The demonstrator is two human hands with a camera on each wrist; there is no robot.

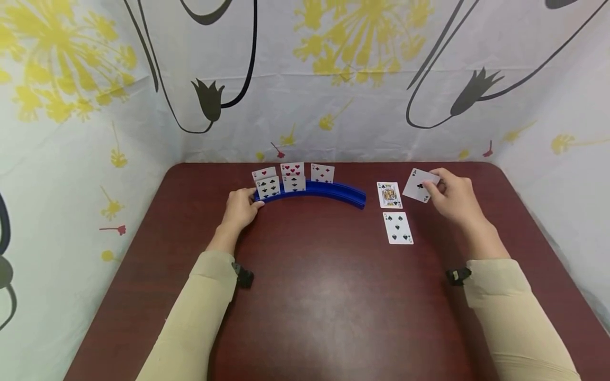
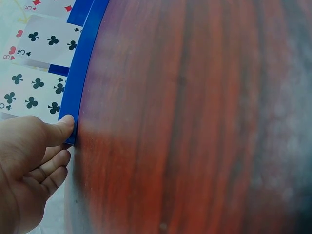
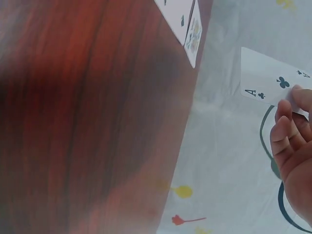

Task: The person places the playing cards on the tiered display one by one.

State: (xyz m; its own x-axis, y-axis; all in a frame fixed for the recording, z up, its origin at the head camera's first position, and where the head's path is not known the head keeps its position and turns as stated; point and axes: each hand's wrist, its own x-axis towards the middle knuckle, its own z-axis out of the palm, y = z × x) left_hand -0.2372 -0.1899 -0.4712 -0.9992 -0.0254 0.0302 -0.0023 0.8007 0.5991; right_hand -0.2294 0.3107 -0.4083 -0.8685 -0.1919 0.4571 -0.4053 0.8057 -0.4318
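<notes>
My left hand (image 1: pixel 240 207) grips the left end of a curved blue card holder (image 1: pixel 340 194), the thumb lying on its front edge in the left wrist view. Standing in the holder are a six of clubs (image 1: pixel 268 187) and a three of clubs (image 1: pixel 294 183) in front. Behind them rise a heart card (image 1: pixel 263 173), an eight of hearts (image 1: pixel 292 169) and a five of diamonds (image 1: pixel 322 173). Raised at the right, an ace of clubs (image 1: pixel 418 185) is pinched between the thumb and fingers of my right hand (image 1: pixel 455 196), its face toward me.
Face up between the holder and my right hand lie a king (image 1: pixel 389 195) and, nearer me, a five of spades (image 1: pixel 397 228). They lie on a dark red-brown table (image 1: pixel 329 296). A patterned white cloth (image 1: pixel 286 106) hangs behind the table and at both sides.
</notes>
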